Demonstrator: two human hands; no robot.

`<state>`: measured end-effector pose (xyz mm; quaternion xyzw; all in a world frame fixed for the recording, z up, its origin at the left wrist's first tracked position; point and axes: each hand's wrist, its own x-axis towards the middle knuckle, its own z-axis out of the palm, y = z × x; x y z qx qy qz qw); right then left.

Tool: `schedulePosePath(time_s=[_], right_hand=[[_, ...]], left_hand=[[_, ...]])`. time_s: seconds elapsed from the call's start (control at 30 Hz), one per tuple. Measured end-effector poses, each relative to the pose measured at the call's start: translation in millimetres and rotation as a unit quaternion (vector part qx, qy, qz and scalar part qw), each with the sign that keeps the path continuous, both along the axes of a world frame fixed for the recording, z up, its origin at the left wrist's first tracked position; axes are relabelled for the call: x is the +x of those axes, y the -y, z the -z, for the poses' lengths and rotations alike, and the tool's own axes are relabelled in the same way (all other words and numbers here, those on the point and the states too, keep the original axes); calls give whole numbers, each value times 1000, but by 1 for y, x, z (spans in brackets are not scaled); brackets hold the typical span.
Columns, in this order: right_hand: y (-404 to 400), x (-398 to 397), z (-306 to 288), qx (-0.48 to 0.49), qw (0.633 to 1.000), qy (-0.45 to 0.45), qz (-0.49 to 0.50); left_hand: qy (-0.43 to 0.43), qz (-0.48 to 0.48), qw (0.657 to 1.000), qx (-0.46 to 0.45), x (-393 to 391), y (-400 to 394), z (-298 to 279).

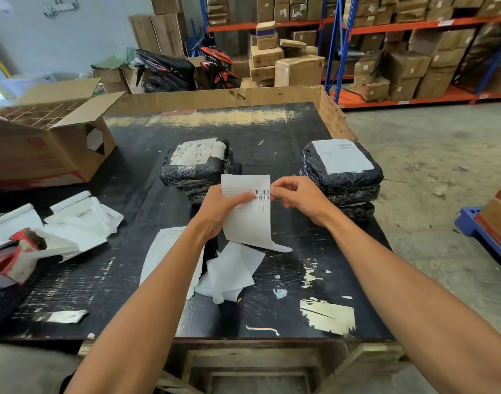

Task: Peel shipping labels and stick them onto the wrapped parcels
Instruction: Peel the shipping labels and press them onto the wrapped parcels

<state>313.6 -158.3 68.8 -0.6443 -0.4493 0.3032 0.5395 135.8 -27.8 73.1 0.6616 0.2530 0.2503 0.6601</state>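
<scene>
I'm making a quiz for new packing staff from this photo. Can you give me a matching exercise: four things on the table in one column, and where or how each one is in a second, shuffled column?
Things
1. shipping label
2. cardboard box
3. tape dispenser
4. right stack of parcels

Places or states
A. open, at the table's far left
B. held up between the left hand and right hand
C. wrapped in black, white label on top
D. red, at the table's near left edge

Pairs: 1-B, 2-A, 3-D, 4-C
</scene>
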Motion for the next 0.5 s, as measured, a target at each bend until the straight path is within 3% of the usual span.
schedulePosePath(time_s=[0.5], right_hand=[[6, 1, -2, -5, 999, 52, 3]], left_hand=[[-33, 21, 999, 28, -4, 1, -1]])
